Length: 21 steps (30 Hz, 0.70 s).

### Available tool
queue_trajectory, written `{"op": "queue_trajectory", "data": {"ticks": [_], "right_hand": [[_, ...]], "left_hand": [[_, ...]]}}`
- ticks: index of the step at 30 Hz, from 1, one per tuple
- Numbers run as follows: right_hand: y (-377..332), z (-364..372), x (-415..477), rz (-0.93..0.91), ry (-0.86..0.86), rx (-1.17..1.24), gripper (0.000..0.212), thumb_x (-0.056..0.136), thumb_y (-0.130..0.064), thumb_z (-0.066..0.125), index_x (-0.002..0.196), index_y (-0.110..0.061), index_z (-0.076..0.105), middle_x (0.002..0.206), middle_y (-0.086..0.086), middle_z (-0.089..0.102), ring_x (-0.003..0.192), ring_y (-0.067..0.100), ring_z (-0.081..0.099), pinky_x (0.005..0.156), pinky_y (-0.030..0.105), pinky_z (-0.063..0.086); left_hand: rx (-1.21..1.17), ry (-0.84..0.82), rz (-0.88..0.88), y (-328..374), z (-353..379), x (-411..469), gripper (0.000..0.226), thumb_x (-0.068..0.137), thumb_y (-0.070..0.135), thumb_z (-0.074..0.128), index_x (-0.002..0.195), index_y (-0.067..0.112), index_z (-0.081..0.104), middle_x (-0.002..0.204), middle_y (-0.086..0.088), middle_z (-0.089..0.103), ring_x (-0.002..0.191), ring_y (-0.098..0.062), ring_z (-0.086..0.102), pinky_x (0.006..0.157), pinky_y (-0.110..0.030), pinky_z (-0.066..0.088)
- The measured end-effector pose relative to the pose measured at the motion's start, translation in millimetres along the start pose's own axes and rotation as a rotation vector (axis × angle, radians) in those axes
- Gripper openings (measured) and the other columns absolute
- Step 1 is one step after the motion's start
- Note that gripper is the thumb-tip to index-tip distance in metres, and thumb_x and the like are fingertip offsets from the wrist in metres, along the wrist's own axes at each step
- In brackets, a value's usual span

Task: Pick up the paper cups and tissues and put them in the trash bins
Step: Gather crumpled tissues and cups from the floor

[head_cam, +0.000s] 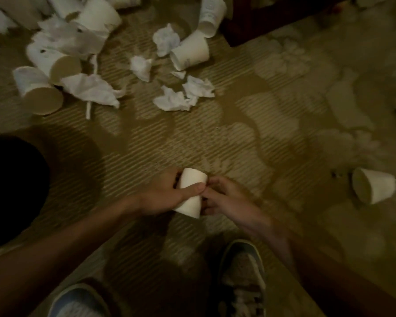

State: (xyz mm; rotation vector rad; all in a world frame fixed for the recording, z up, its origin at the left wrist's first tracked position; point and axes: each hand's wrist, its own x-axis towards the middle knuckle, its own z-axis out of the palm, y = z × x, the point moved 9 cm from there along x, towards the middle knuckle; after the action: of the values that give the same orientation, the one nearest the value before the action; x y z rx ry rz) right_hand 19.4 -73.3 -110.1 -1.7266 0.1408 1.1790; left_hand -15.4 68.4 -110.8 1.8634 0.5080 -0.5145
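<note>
Left hand (162, 196) wraps the paper cup (191, 191) round its wall, thumb across the front, above the carpet (238, 138). Right hand (224, 197) is curled against the cup's side. It is blurred, so I cannot tell if it pinches. The cup is likely light, thin-walled and easily crushed: grip the wall gently. Crumpled tissues (176, 99) and other cups (373, 185) lie on the carpet. The tissues look soft: pinch anywhere.

Bare forearms (62, 250), pale blue sneaker (78, 303), mottled grey laced sneaker (242, 282)
</note>
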Motion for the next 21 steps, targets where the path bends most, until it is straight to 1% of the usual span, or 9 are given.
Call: {"op": "queue_trajectory", "data": {"ticks": [4, 8, 10, 12, 14, 15, 17, 19, 21], "right_hand": [[1, -37, -14, -0.018, -0.013, 0.021, 0.034, 0.087, -0.025, 0.071, 0.117, -0.018, 0.058, 0.102, 0.006, 0.071, 0.080, 0.018, 0.070, 0.067, 0.030, 0.052], [2, -91, -24, -0.033, 0.104, 0.098, 0.031, 0.081, -0.040, 0.071, 0.106, -0.022, 0.065, 0.089, -0.003, 0.073, 0.078, 0.013, 0.068, 0.063, 0.027, 0.051], [1, -143, -29, -0.090, 0.325, 0.124, 0.026, 0.082, -0.044, 0.067, 0.094, -0.021, 0.067, 0.083, -0.003, 0.072, 0.074, 0.011, 0.066, 0.058, 0.020, 0.051], [-2, -207, -43, -0.148, 0.641, 0.006, 0.017, 0.092, -0.037, 0.063, 0.092, -0.020, 0.064, 0.085, -0.003, 0.068, 0.074, 0.009, 0.063, 0.060, 0.019, 0.050], [1, -264, -62, -0.120, 0.934, -0.171, 0.024, 0.096, -0.038, 0.058, 0.107, -0.017, 0.061, 0.102, 0.003, 0.065, 0.092, 0.018, 0.063, 0.078, 0.034, 0.054], [4, -289, -72, -0.071, 1.066, -0.255, 0.033, 0.096, -0.041, 0.055, 0.116, -0.015, 0.060, 0.115, 0.008, 0.062, 0.105, 0.025, 0.060, 0.090, 0.043, 0.051], [14, -330, -93, 0.051, 1.298, -0.359, 0.047, 0.095, -0.044, 0.052, 0.130, -0.014, 0.050, 0.137, 0.014, 0.047, 0.127, 0.033, 0.043, 0.106, 0.048, 0.036], [32, -357, -98, 0.170, 1.356, -0.275, 0.060, 0.094, -0.048, 0.053, 0.141, -0.014, 0.037, 0.147, 0.016, 0.035, 0.134, 0.035, 0.034, 0.108, 0.051, 0.034], [55, -372, -91, 0.252, 1.312, -0.064, 0.071, 0.093, -0.049, 0.056, 0.148, -0.016, 0.025, 0.150, 0.016, 0.031, 0.134, 0.038, 0.035, 0.102, 0.051, 0.043]], "left_hand": [[0.028, -0.058, 0.010, 22, 22, 24, 0.080, 0.051, 0.085, 0.067, 0.110, 0.032, 0.055, 0.102, 0.013, 0.067, 0.086, -0.001, 0.066, 0.075, -0.033, 0.058], [-0.045, -0.080, 0.061, 69, 44, 43, 0.075, 0.046, 0.086, 0.066, 0.100, 0.037, 0.052, 0.097, 0.013, 0.065, 0.077, 0.000, 0.066, 0.065, -0.028, 0.057], [-0.076, -0.116, 0.113, 98, 58, 51, 0.073, 0.051, 0.086, 0.067, 0.102, 0.036, 0.053, 0.099, 0.013, 0.065, 0.078, 0.000, 0.066, 0.061, -0.026, 0.054], [-0.097, -0.137, 0.150, 120, 69, 55, 0.073, 0.052, 0.078, 0.063, 0.108, 0.033, 0.053, 0.102, 0.011, 0.063, 0.084, -0.003, 0.065, 0.061, -0.025, 0.051], [-0.087, -0.151, 0.179, 134, 78, 58, 0.073, 0.054, 0.072, 0.062, 0.112, 0.029, 0.053, 0.104, 0.010, 0.061, 0.089, -0.005, 0.062, 0.064, -0.024, 0.050], [-0.078, -0.157, 0.186, 138, 81, 58, 0.069, 0.055, 0.072, 0.062, 0.110, 0.031, 0.052, 0.104, 0.011, 0.060, 0.089, -0.003, 0.061, 0.063, -0.022, 0.050], [-0.069, -0.169, 0.182, 137, 86, 60, 0.057, 0.055, 0.071, 0.061, 0.101, 0.038, 0.050, 0.101, 0.015, 0.059, 0.084, 0.002, 0.060, 0.055, -0.014, 0.046], [-0.068, -0.175, 0.174, 133, 90, 62, 0.055, 0.055, 0.072, 0.062, 0.098, 0.039, 0.051, 0.100, 0.015, 0.059, 0.081, 0.003, 0.060, 0.053, -0.012, 0.045], [-0.079, -0.185, 0.160, 127, 94, 64, 0.057, 0.056, 0.071, 0.064, 0.100, 0.037, 0.052, 0.102, 0.013, 0.060, 0.086, -0.001, 0.061, 0.058, -0.019, 0.047]]}}
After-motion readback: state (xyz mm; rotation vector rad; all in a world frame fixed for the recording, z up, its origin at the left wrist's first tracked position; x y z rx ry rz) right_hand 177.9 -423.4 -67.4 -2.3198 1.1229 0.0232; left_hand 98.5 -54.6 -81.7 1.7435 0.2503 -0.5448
